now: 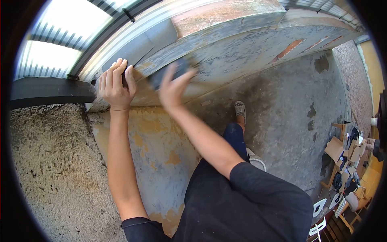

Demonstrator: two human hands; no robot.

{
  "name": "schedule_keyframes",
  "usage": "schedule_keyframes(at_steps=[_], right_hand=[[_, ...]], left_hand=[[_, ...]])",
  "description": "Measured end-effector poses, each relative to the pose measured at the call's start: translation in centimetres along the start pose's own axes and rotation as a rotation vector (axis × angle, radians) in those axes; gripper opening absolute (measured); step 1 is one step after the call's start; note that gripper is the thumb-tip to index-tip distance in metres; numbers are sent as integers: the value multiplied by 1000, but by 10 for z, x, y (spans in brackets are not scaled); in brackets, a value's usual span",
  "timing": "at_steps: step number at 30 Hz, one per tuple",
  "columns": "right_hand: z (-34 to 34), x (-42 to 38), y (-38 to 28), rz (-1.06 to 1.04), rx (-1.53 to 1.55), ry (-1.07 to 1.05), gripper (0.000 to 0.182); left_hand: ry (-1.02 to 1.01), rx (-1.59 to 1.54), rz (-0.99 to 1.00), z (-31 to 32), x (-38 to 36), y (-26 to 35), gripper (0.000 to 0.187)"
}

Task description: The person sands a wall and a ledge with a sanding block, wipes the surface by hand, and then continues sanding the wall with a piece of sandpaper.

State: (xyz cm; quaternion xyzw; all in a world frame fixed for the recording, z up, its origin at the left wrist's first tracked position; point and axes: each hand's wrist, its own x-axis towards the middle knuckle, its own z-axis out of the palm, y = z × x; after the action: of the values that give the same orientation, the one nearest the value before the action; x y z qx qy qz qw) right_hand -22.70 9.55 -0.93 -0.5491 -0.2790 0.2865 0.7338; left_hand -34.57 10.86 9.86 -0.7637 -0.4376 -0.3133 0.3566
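My left hand (pixel 117 85) is at the top edge of the low wall, fingers bent over it and thumb to the right. Something dark shows between thumb and fingers, too hidden to name. My right hand (pixel 173 89), smeared by motion, presses a dark flat block (pixel 156 79) against the face of the wall (pixel 225 62). That face is grey, with scratches and patches of worn paint. Along the ledge lies a smooth grey sheet (pixel 145 45), just beyond my left hand.
A dark metal beam (pixel 52 90) meets the wall at the left, above a rough wall (pixel 56 157). Behind my leg is a white bucket (pixel 256 160). Cardboard boxes (pixel 335 149) and white chairs (pixel 318 220) stand at the right on the concrete floor (pixel 278 121).
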Motion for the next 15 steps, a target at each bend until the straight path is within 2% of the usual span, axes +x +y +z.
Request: schedule_keyframes(at_steps=[1,3,4,6,8,9,11,13,15], right_hand=[[-9,33,3,-44,-58,129,41],[-39,91,-13,85,-79,195,35],[-36,83,-15,90,-82,189,35],[-21,56,-22,140,26,86,43],[11,-9,12,-69,-57,-8,39],[15,-26,4,-85,-165,-107,38],[1,-18,4,100,-23,-260,49],[-16,30,4,-65,-74,-33,60],[-42,89,-12,159,-157,155,69]], left_hand=[[1,10,0,-1,1,1,13],[-5,19,-5,-1,1,5,14],[2,29,-10,-1,2,8,13],[16,38,-9,1,3,5,13],[24,10,3,4,-1,2,13],[26,9,4,3,0,3,13],[18,-4,15,2,0,0,13],[22,-1,12,1,1,1,13],[24,3,1,2,0,4,13]])
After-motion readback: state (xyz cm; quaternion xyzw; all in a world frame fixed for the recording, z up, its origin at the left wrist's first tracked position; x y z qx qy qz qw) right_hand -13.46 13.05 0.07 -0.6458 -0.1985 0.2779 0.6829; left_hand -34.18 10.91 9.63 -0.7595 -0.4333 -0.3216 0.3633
